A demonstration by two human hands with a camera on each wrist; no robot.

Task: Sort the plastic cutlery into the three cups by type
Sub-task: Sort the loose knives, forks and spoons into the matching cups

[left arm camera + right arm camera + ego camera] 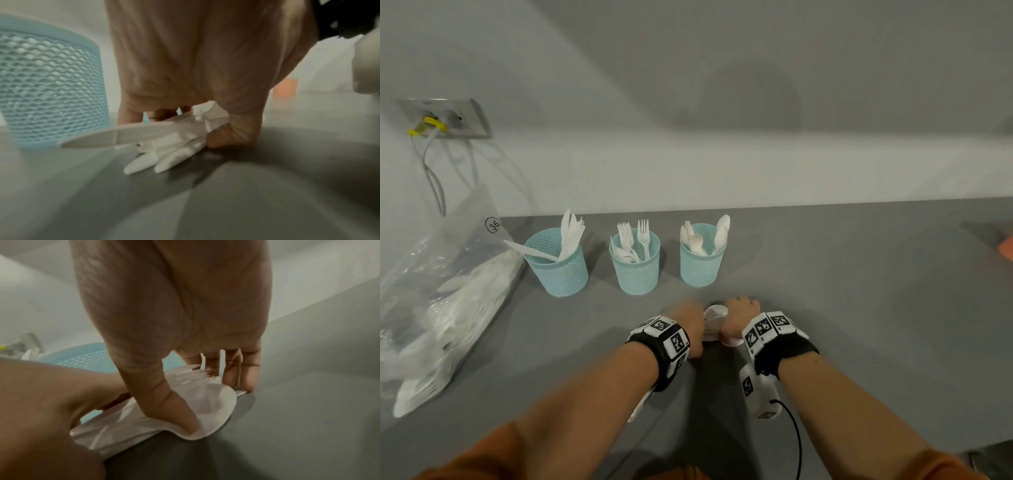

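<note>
Already most of the sorting looks done: the left cup (558,263) holds knives, the middle cup (635,265) forks, the right cup (703,258) spoons. Both my hands are down on the tabletop (859,308) just in front of the cups, my left hand (690,325) and right hand (738,317) curled around a small mixed bundle of cutlery (185,405), spoon bowl and fork tines showing. That bundle is still to be sorted, and perhaps more from the plastic bag (445,308) at my left.
</note>
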